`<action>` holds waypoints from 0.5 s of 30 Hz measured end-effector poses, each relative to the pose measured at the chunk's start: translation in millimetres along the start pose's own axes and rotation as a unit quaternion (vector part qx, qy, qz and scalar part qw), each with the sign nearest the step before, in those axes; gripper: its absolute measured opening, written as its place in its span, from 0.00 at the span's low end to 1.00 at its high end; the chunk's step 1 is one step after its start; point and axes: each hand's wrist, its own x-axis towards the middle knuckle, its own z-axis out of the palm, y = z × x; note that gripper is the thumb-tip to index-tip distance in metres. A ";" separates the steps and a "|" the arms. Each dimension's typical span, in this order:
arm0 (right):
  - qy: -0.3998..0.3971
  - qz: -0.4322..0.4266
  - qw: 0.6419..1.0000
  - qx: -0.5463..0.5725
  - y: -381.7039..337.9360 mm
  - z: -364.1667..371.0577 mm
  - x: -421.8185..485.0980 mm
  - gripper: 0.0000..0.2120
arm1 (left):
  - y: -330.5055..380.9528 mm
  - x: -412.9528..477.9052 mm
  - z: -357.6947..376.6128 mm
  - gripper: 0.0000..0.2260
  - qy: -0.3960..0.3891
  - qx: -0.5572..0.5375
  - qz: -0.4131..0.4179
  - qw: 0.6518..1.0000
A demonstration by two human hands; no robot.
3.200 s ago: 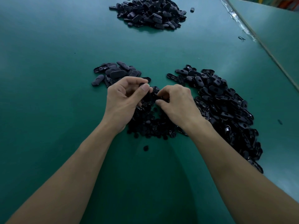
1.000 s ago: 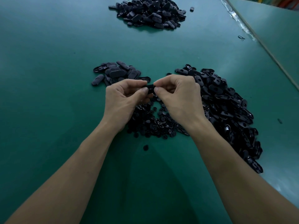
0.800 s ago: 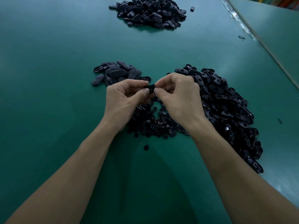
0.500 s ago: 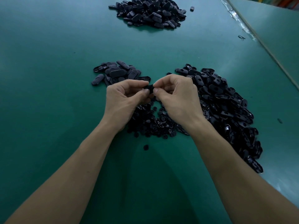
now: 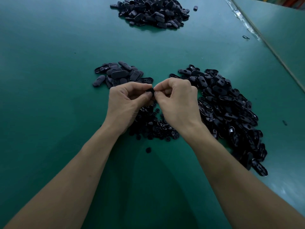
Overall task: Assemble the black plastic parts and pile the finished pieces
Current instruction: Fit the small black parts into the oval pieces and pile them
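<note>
Both my left hand and right hand pinch one black part mid-assembly; next probably needs a firm squeeze.

Left pile, right pile, far pile

Smooth matt green tabletop, soft sheen toward 2 o'clock. Black plastic throughout: satin-matt oval pieces at 12 o'clock, matt covers at 11 o'clock, glossy shells at 3 o'clock, dull small round parts at centre. Pinched part black, finish hidden. Crinkled glossy clear tape at 1 o'clock.
</note>
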 end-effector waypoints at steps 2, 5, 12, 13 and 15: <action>0.007 0.007 1.000 -0.003 -0.5 3.7 -0.8 0.06 | 0.4 0.1 0.2 0.10 0.000 0.007 0.002 1.000; 0.025 0.031 0.999 0.025 0.7 6.9 -0.6 0.06 | 1.6 -0.6 1.3 0.11 -0.005 0.014 0.011 1.000; 0.039 0.048 0.996 0.063 2.5 10.2 -4.0 0.06 | 1.6 -0.6 1.9 0.13 0.007 0.018 0.020 1.000; 0.039 0.048 0.996 0.065 2.3 10.7 -4.5 0.06 | 1.4 -0.5 1.5 0.13 0.008 0.016 0.020 1.000; 0.041 0.046 0.996 0.071 1.5 11.8 -5.9 0.05 | 1.1 -0.1 0.4 0.12 0.009 0.018 0.021 1.000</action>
